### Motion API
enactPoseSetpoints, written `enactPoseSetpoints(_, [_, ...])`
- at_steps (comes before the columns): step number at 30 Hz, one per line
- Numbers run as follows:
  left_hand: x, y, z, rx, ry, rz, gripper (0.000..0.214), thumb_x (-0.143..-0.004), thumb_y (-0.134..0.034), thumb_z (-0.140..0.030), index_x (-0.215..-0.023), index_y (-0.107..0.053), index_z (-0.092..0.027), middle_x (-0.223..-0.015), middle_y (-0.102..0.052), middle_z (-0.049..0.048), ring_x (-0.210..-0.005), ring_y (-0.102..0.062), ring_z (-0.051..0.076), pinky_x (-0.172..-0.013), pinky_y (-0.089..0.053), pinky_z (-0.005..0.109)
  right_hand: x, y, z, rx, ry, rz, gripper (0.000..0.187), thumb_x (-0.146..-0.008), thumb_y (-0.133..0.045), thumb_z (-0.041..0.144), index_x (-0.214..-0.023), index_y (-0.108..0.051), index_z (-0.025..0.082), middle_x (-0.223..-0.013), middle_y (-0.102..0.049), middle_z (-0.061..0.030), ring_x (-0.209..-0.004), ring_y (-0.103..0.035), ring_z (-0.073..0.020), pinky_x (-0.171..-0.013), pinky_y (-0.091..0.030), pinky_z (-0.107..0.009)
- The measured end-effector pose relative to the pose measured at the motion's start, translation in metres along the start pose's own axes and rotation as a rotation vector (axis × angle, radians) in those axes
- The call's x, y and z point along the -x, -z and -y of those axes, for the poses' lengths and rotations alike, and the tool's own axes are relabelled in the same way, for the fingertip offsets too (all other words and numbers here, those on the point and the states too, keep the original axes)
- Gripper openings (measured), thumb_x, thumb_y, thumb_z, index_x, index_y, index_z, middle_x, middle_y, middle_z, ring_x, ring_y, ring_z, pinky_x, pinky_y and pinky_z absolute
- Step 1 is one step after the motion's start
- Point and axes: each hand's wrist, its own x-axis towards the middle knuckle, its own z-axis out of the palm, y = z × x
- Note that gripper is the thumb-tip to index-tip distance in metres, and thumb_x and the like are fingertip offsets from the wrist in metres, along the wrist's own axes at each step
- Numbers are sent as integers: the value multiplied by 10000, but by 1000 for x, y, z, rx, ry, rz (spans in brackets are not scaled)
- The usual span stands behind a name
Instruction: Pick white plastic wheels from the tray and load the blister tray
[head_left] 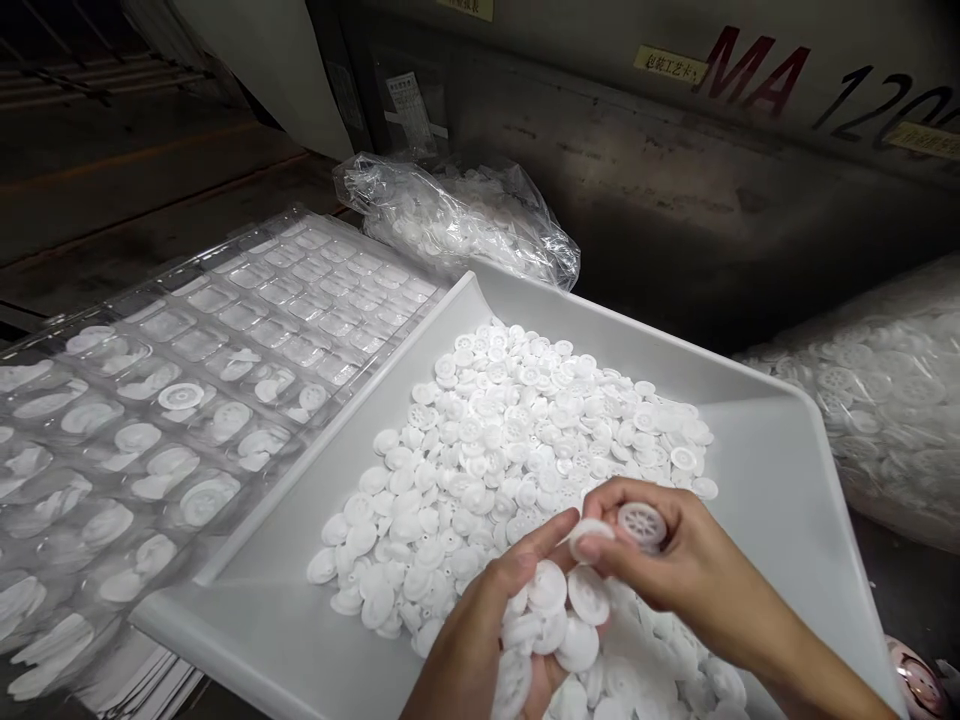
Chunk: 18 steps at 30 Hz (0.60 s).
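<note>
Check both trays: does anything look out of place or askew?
In the clear pocket tray, many white discs lie tilted in their pockets, unlike one flat disc. I see no discs spilled beside the white tray. The left hand cups a handful of discs; the right hand pinches a spoked disc.

**Factory floor, at a parts-packing station beside a big machine**

A grey metal machine housing [675, 220] fills the background, with large painted lettering [757, 75] reading "MA 12…" and small yellow labels [670, 64]. In front sits a white tray [787, 470] heaped with hundreds of identical white plastic discs [525, 420]. Beside it is a clear blister tray [247, 310] of many small compartments, some filled. Clear plastic bags [465, 215] stuffed with the same parts lie against the machine.
</note>
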Motion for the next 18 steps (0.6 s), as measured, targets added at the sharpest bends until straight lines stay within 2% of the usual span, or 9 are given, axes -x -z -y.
enactPoseSetpoints(3, [2,-6,-6,-7,-27,-2,360,-888,-419,-287,-1067,-662,-91,-1103,-700,122,-1026,-648,247,-852,-524,327,-3,11,3,-343,71,101,177,-801,-632,372,-762,-531,232,-570,-363,79,-417,-223,-39,-310,-175,-104])
enactPoseSetpoints(5, [3,-11,-8,-25,-68,-58,351,-895,-388,-231,-1021,-669,-63,-1075,-705,144,-1023,-642,281,-791,-552,343,-4,13,6,-536,126,139,164,-771,-582,381,-746,-532,227,-658,-412,45,-444,-297,-52,-269,-182,-88])
enactPoseSetpoints(7, [4,-17,-10,-49,-133,-173,301,-876,-412,-165,-1008,-655,-46,-1034,-721,146,-973,-661,288,-716,-573,334,-4,10,7,-673,155,133,135,-759,-539,340,-749,-561,208,-719,-454,14,-480,-366,-59,-257,-218,-77])
enactPoseSetpoints(9, [6,-21,-12,-29,-163,-287,266,-849,-447,-126,-1032,-620,-38,-975,-742,138,-908,-688,271,-659,-581,315,-3,5,6,-771,167,91,134,-801,-503,293,-773,-582,188,-728,-471,3,-520,-421,-58,-286,-271,-61])
enactPoseSetpoints(11, [8,-22,-15,29,-144,-342,260,-834,-485,-137,-1062,-578,-54,-895,-750,110,-814,-709,239,-626,-580,295,-1,-2,5,-839,164,44,150,-861,-491,272,-795,-588,178,-741,-489,5,-523,-443,-40,-312,-296,-48])
enactPoseSetpoints(13, [9,-20,-17,76,-121,-335,236,-819,-511,-146,-1045,-550,-89,-805,-722,67,-688,-701,186,-550,-552,248,0,-8,2,-875,126,24,193,-910,-497,288,-776,-581,178,-716,-487,31,-427,-368,-5,-285,-256,-50])
enactPoseSetpoints(16, [9,-14,-18,76,-137,-272,156,-810,-496,-120,-964,-523,-118,-733,-638,28,-572,-617,111,-399,-411,150,1,-13,-1,-879,22,29,303,-928,-515,374,-701,-553,177,-612,-433,77,-332,-185,12,-248,-170,-75])
enactPoseSetpoints(18, [10,-10,-17,66,-143,-218,106,-823,-474,-124,-918,-521,-123,-700,-578,12,-541,-551,82,-354,-311,115,2,-15,-2,-873,-32,31,334,-921,-521,408,-679,-542,179,-566,-408,85,-329,-184,6,-254,-152,-84])
